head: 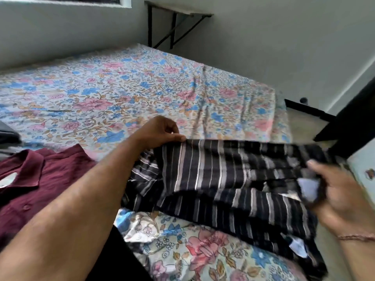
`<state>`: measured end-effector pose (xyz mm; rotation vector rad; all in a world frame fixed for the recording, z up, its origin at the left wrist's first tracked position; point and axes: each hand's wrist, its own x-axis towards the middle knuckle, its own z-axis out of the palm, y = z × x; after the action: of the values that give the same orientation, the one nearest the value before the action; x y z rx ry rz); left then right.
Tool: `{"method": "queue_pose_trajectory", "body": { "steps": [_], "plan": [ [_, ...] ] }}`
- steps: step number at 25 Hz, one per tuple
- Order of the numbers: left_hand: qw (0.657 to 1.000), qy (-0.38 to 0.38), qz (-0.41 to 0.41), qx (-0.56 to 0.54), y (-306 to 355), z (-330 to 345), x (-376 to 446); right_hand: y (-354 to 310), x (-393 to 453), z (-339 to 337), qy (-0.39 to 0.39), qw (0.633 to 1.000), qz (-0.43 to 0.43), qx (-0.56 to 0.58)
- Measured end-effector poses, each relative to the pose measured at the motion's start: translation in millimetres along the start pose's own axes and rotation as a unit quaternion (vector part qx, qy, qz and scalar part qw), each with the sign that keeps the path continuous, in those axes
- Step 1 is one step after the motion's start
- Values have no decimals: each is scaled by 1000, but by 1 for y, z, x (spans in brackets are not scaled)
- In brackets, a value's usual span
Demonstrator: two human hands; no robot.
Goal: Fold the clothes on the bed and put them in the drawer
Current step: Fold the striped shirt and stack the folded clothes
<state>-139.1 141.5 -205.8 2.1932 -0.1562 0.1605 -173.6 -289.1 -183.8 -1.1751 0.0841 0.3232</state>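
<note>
A maroon collared shirt (pixel 30 185) is lying at the left on the floral-sheeted bed (pixel 121 86). The left hand (pixel 160 130) is pinching the upper edge of a dark striped shirt (pixel 223 179), which is lying across the bed's near edge. The right hand (pixel 343 195), blurred, is gripping its right end.

Black white-striped shirt (pixel 233 179), maroon shirt (pixel 40 189), floral pink-blue bedsheet (pixel 121 88).

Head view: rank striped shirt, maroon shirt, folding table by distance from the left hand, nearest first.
1. Striped shirt: pinched at its top edge by the left hand.
2. Maroon shirt: to the hand's left, on the near side of the bed.
3. Folding table: beyond the bed, against the wall.
</note>
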Motion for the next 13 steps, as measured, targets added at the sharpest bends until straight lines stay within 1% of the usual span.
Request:
{"method": "queue_pose_trajectory", "body": {
  "steps": [1, 2, 3, 4, 5, 6, 7, 8, 9, 10, 11, 12, 13],
  "plan": [
    [998, -15, 3, 61, -4, 15, 5, 1, 2, -16, 100, 985, -38, -136],
    [990, -39, -3, 135, -10, 30, 8, 28, -2, -38, 189, 949, -36, -249],
    [972, -64, -24, 225, -18, 44, 8, 56, -9, -60, 225, 908, -21, -352],
    [942, -73, -49, 323, -23, 57, 6, 77, -10, -90, 235, 867, -7, -439],
    [909, -47, -60, 410, -24, 68, 5, 86, -10, -108, 242, 827, -20, -507],
    [891, 10, -48, 451, -19, 75, 2, 88, -6, -119, 254, 777, -67, -572],
    [890, 66, -13, 450, -6, 86, -1, 85, -4, -121, 244, 731, -143, -620],
    [901, 97, 37, 422, 17, 102, -5, 79, -2, -121, 219, 697, -202, -652],
    [915, 84, 87, 385, 48, 123, -11, 67, 0, -112, 177, 678, -222, -678],
    [930, 30, 115, 349, 79, 151, -21, 60, 8, -112, 130, 672, -190, -704],
    [940, -40, 122, 316, 108, 182, -34, 49, 17, -107, 79, 661, -132, -735],
    [940, -118, 117, 299, 132, 216, -51, 42, 28, -110, 50, 638, -53, -767],
    [931, -188, 109, 293, 150, 251, -68, 36, 36, -112, 29, 610, 8, -792]
  ]
}}
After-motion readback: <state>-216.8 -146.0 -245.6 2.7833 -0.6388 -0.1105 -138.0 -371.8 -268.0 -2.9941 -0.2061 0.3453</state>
